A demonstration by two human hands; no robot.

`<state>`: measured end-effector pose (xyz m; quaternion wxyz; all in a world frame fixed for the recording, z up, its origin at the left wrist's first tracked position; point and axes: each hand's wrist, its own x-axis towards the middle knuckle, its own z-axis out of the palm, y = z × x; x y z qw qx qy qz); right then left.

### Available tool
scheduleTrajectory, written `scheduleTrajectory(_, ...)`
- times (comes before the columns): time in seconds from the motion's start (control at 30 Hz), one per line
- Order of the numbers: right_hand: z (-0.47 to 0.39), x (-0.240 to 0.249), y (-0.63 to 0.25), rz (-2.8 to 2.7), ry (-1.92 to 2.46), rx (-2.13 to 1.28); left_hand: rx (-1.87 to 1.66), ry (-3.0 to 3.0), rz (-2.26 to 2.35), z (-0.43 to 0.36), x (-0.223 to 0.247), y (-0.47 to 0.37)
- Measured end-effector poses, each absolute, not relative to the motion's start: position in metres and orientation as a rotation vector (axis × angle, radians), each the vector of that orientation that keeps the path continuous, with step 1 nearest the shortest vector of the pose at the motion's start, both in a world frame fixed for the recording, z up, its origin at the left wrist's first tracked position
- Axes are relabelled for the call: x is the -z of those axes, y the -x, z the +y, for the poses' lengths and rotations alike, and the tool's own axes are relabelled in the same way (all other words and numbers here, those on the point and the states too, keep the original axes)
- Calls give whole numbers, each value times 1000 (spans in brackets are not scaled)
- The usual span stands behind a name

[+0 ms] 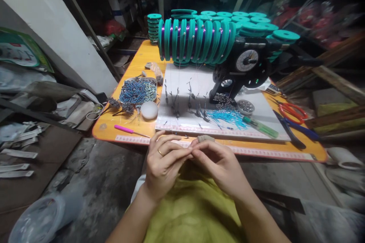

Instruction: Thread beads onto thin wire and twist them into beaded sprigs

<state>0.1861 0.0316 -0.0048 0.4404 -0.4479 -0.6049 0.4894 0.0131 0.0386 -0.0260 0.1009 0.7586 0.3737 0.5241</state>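
Note:
My left hand (pixel 167 157), with a ring on one finger, is closed in a pinch at the table's front edge. Its fingertips meet those of my right hand (pixel 213 159), which is pinched too. Whatever lies between the fingertips is too small to make out. Just beyond them, small dark pieces (pixel 189 102) hang on thin threads over a white board (pixel 171 76). Light blue pieces (pixel 228 117) are heaped on the board beside a round dish of small metal parts (pixel 245 107). Above stands a black winding machine (pixel 242 64) carrying a row of teal spools (pixel 196 41).
An orange table (pixel 137 64) holds a tray of dark blue tubes (pixel 138 90), a white round lid (pixel 149 110) and a pink-handled tool (pixel 124 128). At the right are a green screwdriver (pixel 262 127), red-handled scissors (pixel 293 112) and blue-handled pliers (pixel 302 129). Teal spools (pixel 285 35) stand behind.

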Motion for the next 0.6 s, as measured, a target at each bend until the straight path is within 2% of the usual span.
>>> scheduleTrajectory(0.23, 34, 13, -184, -1407, 1111, -1223, -1414, -2303, 1288, 45, 25, -9)
scheduleTrajectory(0.33, 34, 12, -183, -1369, 1086, -1259, -1424, -2274, 1258, 47, 26, -6)
scheduleTrajectory(0.6, 33, 8, -181, -1537, 1093, -1090, -1387, -2289, 1177, 43, 24, -6)
